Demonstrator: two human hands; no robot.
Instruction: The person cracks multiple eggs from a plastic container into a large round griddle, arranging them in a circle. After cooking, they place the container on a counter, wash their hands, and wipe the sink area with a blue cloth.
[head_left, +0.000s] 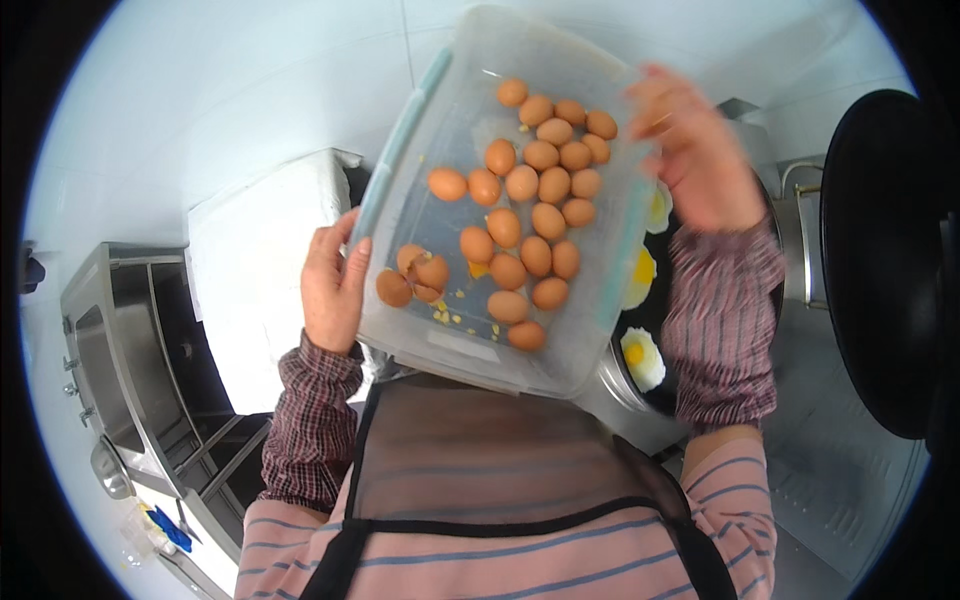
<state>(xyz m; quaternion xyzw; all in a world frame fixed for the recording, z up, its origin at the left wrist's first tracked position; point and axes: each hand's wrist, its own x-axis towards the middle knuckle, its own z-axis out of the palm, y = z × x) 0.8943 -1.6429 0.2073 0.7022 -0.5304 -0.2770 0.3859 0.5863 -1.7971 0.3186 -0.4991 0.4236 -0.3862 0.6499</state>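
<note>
My left hand (334, 289) grips the left rim of a clear plastic bin (442, 334), thumb over the edge. The bin tilts in front of me and holds several whole brown eggs (553, 184), mostly on its right side. Cracked eggshells (429, 279) and bits of yolk lie near its lower left. My right hand (694, 150), blurred, is raised by the bin's right rim, fingers apart; whether it touches the rim is unclear. Below my right forearm, eggs with yellow yolks (643, 360) fry in a dark round pan (667, 397), partly hidden by the bin and my arm.
A large black round lid (874, 262) stands upright at the right, beside a metal handle (810, 232). At the left are a white-covered surface (262, 277) and a stainless-steel appliance (112, 367). A metal bowl (111, 469) and a blue item (169, 529) sit at the lower left.
</note>
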